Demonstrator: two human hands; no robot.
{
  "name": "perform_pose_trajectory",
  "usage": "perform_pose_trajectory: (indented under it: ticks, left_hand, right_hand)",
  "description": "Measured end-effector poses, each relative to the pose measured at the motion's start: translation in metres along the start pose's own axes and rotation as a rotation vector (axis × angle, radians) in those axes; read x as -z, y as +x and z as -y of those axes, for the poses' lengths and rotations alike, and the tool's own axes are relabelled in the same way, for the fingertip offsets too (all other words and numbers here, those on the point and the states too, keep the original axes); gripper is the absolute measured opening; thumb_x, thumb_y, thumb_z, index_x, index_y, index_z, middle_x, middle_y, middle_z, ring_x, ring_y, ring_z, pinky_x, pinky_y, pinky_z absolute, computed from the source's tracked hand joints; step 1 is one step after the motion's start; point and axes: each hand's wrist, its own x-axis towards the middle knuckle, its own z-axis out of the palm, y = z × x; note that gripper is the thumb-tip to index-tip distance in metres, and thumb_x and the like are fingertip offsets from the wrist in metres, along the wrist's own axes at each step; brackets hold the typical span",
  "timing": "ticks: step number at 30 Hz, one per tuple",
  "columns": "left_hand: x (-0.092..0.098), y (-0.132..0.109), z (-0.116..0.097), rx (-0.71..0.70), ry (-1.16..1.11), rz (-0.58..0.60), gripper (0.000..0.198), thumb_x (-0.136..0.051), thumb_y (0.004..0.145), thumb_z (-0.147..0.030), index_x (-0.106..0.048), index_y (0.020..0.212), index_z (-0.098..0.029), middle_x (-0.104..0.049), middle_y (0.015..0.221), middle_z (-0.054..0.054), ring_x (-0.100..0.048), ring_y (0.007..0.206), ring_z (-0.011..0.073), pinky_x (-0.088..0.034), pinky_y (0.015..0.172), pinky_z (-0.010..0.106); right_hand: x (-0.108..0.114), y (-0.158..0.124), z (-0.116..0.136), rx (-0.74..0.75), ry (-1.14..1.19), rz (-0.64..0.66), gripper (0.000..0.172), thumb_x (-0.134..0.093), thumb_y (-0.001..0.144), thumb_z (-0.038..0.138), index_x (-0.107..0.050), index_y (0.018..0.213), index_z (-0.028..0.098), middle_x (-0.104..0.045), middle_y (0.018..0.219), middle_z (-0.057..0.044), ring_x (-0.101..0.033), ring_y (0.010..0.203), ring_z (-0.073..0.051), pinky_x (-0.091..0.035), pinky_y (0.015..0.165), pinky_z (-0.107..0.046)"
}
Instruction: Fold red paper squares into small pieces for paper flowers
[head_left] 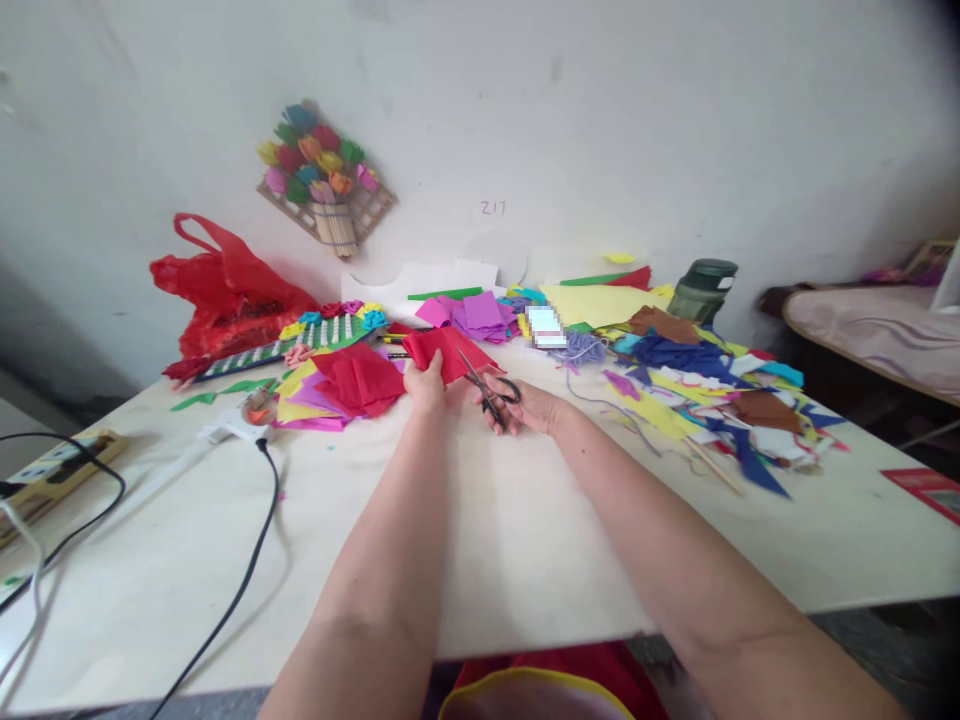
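Observation:
My left hand (426, 383) grips a folded piece of red crepe paper (454, 352) by its near edge. In my right hand (525, 405) is a pair of black-handled scissors (493, 391), fingers in the loops. The blades are parted a little and point at the red paper's right side; I cannot tell whether they touch it. Left of my left hand lies a stack of red, purple and yellow paper sheets (360, 380). Purple paper pieces (476, 315) rest just beyond both hands.
Colourful scraps (720, 390) heap on the right, near a green bottle (703, 290). A phone (546, 327) lies at the back. To the left are a red plastic bag (225, 290), a board with paper flowers (300, 345), a white power strip (232, 418) and a black cable (259, 550).

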Motion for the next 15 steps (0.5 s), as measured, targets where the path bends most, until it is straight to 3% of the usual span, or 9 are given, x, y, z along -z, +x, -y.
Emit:
perform_pose_trajectory:
  ticks: [15]
  left_hand:
    - [0.0000, 0.0028, 0.0022, 0.015, -0.041, -0.006, 0.034, -0.067, 0.059, -0.034, -0.058, 0.082, -0.010, -0.057, 0.063, 0.003, -0.054, 0.052, 0.0106, -0.043, 0.049, 0.021]
  right_hand:
    - [-0.0048, 0.0018, 0.0010, 0.002, 0.034, -0.078, 0.048, -0.043, 0.078, 0.058, -0.054, 0.089, 0.013, -0.054, 0.057, -0.001, -0.050, 0.041, -0.008, -0.025, 0.026, -0.015]
